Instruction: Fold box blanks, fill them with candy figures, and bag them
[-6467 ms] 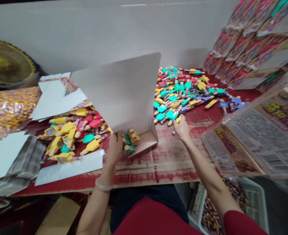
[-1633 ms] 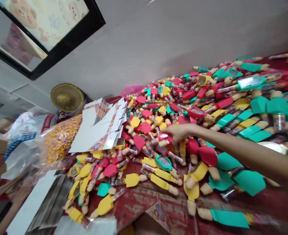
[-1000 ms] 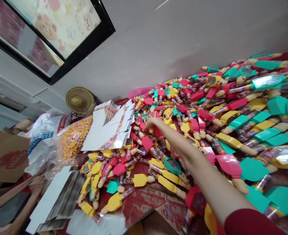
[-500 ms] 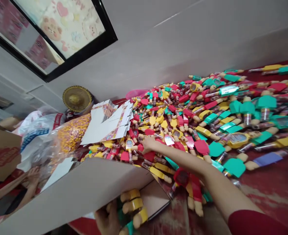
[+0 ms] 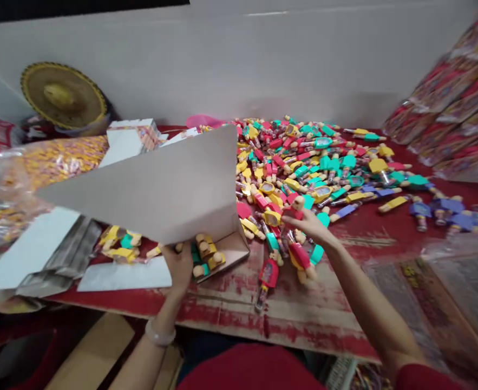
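My left hand (image 5: 179,265), a pale bracelet on its wrist, is closed on the near left side of a cardboard box (image 5: 230,252). The box's large lid (image 5: 169,189) stands raised behind it. Inside lie several yellow (image 5: 207,246) and green toys with beige heads. My right hand (image 5: 309,223) reaches over the front of the toy pile, its fingers closed on a red toy (image 5: 293,212) with a beige head. Below it, a red toy with a clear tube (image 5: 268,276) lies on the table.
A big pile of red, green and yellow toys (image 5: 323,162) spreads to the wall, with purple ones (image 5: 450,208) at right. Bagged packs (image 5: 462,108) are stacked far right. Left are a bag of orange pieces (image 5: 68,157), folded cartons (image 5: 31,244) and a straw hat (image 5: 64,95).
The view has swung right and down, bringing the table's front edge into sight. My right hand has gone from deep in the pile to its near edge and now holds a red toy.
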Motion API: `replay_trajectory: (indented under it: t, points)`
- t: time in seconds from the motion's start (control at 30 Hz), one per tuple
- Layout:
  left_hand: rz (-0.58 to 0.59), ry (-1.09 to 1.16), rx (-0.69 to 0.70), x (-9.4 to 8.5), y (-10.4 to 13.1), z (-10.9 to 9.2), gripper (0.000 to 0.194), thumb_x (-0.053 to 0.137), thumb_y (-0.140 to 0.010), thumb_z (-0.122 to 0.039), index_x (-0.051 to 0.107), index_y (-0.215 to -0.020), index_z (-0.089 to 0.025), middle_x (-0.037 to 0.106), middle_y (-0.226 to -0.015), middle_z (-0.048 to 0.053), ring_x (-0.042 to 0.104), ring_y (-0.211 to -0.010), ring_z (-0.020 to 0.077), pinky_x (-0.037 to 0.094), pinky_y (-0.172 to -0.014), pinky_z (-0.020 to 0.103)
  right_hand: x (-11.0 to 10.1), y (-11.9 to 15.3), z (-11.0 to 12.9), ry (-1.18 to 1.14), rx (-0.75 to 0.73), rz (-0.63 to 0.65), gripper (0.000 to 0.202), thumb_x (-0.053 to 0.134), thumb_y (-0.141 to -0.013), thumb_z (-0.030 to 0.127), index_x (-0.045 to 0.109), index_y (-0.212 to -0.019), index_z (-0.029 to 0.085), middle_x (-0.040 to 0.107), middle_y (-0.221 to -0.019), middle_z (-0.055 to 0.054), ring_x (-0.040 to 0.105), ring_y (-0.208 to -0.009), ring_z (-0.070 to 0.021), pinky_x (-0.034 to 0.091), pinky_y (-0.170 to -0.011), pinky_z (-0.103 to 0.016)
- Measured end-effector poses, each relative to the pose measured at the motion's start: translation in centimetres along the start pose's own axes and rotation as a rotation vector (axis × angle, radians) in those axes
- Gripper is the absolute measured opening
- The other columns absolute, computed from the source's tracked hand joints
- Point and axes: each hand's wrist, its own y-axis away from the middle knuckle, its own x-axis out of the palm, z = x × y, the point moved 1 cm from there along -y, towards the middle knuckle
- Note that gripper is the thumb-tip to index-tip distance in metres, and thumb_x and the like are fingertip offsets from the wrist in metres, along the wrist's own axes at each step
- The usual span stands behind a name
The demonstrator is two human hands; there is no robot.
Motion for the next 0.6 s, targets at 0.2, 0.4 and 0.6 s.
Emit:
replay_trajectory:
  t: [0.2,0.4,0.6]
  points:
    - [0.193,0.074,0.036,0.3,-3.0,-0.3,0.034,0.068,-0.078,-0.03,0.046,-0.103,-0.022,0.062,-0.104,0.007,0.06,-0.104,0.0225,0.051,-0.104,0.04,3.2,4.9,6.2,-0.189,0.009,-0.161,0.05,0.075,-0.072,0.053,0.057,-0.106,0.022,0.069,-0.101,-0.006,0.066,-0.092,-0.023,0.055,-0.084,-0.037]
    - [0.312,0.028,0.107,-1.0,-3.2,-0.8,0.058,0.069,-0.083,-0.033,0.043,-0.133,-0.015,0.054,-0.138,0.017,0.047,-0.139,0.028,0.034,-0.122,0.048,12.9,3.3,8.0,-0.049,-0.346,0.071,0.023,0.064,-0.082,0.039,0.059,-0.094,0.021,0.068,-0.102,-0.006,0.064,-0.098,-0.0228,0.052,-0.09,-0.035]
    - [0.289,-0.067,0.14,-0.6,1.5,-0.6,0.102,0.073,-0.084,-0.045,0.015,-0.161,-0.012,0.014,-0.17,0.023,0.012,-0.161,0.032,0.012,-0.131,0.049,16.5,1.0,5.5,0.204,-0.332,0.26,0.017,0.058,-0.087,0.024,0.06,-0.101,0.016,0.07,-0.102,-0.008,0.064,-0.092,-0.0205,0.049,-0.084,-0.029]
